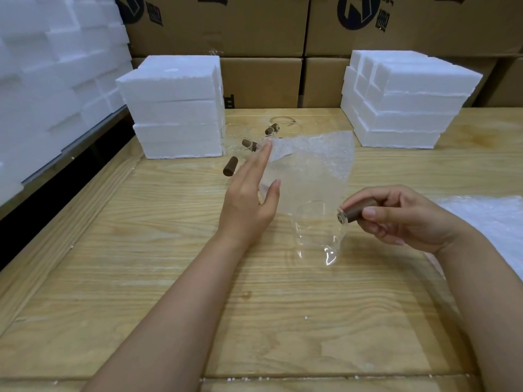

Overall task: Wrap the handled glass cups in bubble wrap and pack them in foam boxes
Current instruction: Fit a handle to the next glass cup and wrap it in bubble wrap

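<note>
My right hand (404,216) grips the brown wooden handle of a clear glass cup (317,233), which hangs just over the wooden table (169,278). My left hand (252,193) has its fingers straight and its thumb out, and lies against the left edge of a sheet of bubble wrap (314,168) that stands up behind the cup. Several more glass cups with brown handles (249,144) lie at the back, between the two foam stacks.
A stack of white foam boxes (178,108) stands at the back left and another stack (402,97) at the back right. More bubble wrap (486,219) lies at the right edge. Cardboard cartons (260,80) line the back, and foam pieces (51,75) pile up on the left.
</note>
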The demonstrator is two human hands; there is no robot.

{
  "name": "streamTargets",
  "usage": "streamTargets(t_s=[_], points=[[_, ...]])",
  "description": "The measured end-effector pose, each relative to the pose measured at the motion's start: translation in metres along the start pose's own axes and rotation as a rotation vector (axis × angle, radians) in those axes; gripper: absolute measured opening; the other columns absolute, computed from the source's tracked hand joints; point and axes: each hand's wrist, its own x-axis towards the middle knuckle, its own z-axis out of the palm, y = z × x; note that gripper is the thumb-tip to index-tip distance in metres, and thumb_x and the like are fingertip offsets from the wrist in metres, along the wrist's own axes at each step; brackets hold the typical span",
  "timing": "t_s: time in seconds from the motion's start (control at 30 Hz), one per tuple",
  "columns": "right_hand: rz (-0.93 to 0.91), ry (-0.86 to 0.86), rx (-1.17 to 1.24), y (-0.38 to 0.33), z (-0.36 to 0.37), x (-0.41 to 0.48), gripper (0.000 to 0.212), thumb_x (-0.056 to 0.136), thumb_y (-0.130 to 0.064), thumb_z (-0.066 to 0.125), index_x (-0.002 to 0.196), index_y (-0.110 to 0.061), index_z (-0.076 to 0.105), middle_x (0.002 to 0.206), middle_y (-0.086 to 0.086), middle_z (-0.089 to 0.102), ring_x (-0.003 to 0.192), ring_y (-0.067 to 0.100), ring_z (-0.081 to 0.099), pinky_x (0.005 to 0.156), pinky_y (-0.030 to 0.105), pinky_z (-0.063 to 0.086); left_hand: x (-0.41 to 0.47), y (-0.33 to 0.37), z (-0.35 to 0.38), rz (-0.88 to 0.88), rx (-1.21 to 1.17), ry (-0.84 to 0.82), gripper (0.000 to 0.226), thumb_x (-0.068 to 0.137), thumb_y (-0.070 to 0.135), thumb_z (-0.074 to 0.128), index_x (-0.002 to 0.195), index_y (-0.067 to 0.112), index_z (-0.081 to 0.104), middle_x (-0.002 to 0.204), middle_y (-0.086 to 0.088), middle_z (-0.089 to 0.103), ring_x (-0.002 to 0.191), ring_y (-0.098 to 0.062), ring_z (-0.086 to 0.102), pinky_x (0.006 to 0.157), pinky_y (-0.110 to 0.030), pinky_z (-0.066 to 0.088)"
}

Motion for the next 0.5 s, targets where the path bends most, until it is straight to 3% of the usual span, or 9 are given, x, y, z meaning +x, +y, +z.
streamTargets(t_s=[0.07,0.13,0.23,0.37,0.5], points=[[-0.067,-0.002,0.032,-0.004,0.005,0.001,0.029,0.069,-0.025,0.068,0.094,-0.016,0.077,0.067,0.005,0.063,0.053,0.005,0.047,0.035,0.011,0.031,-0.001,0.0,0.0,0.018,0.024,-0.018,0.065,0.081,-0.004,0.068,0.14,0.0,0.042,0.14,-0.01,0.05,0.12,-0.032,0.057,0.095,-0.048,0.05],[-0.14,0.034,0.044,-0.008,0.01,0.003,0.028,0.07,-0.023,0.067,0.095,-0.017,0.076,0.067,0.001,0.064,0.053,0.005,0.047,0.035,0.01,0.031,-0.001,-0.001,0.0,0.047,0.036,-0.028,0.07,0.077,-0.007,0.071,0.14,0.001,0.042,0.139,-0.007,0.051,0.118,-0.029,0.058,0.086,-0.038,0.052],[-0.198,0.183,-0.003,-0.012,0.018,0.006,0.024,0.07,-0.018,0.072,0.093,-0.017,0.077,0.062,0.0,0.062,0.052,0.006,0.046,0.037,0.013,0.031,0.0,-0.001,0.002,0.081,0.011,-0.03,0.075,0.072,-0.015,0.068,0.141,0.002,0.042,0.14,0.009,0.039,0.123,-0.023,0.054,0.084,-0.038,0.053],[-0.23,0.381,-0.153,-0.013,0.029,0.011,0.02,0.077,-0.008,0.068,0.095,-0.013,0.071,0.072,0.004,0.071,0.052,0.007,0.048,0.04,0.018,0.033,0.0,0.0,0.006,0.082,-0.033,0.008,0.077,0.072,-0.02,0.06,0.142,0.005,0.041,0.138,0.013,0.036,0.123,-0.019,0.054,0.08,-0.028,0.05],[-0.274,0.548,-0.469,-0.008,0.037,0.018,0.022,0.082,-0.009,0.071,0.095,-0.027,0.071,0.08,-0.017,0.069,0.066,0.001,0.056,0.057,0.013,0.044,0.002,0.001,0.007,0.054,-0.074,0.026,0.073,0.075,-0.02,0.054,0.142,0.006,0.042,0.139,0.008,0.044,0.123,-0.009,0.051,0.066,-0.008,0.045]])
